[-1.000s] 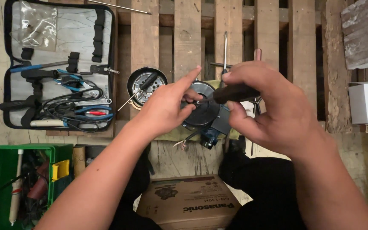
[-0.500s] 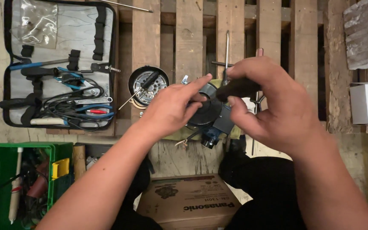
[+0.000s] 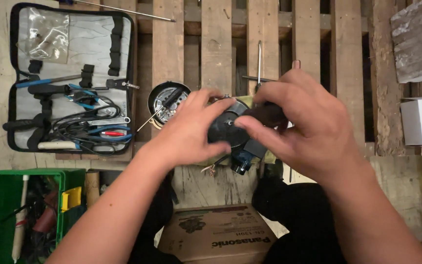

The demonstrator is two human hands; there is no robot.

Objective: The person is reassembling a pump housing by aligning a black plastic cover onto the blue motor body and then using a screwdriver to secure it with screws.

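My left hand (image 3: 189, 129) grasps the round black motor part (image 3: 228, 128) at centre, over the wooden pallet (image 3: 216, 54). My right hand (image 3: 304, 122) is clenched on a dark screwdriver handle (image 3: 265, 115) touching that part. Open tool case (image 3: 72, 78) at 9 o'clock.

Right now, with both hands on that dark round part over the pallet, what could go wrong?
1. The wooden pallet has open gaps between slats; a small piece slipping from the dark round part might drop through.
2. The right hand grips a dark-handled tool close to the left hand fingers; a slip could jab them.
3. The round metal piece sits near the left wrist and might get knocked.
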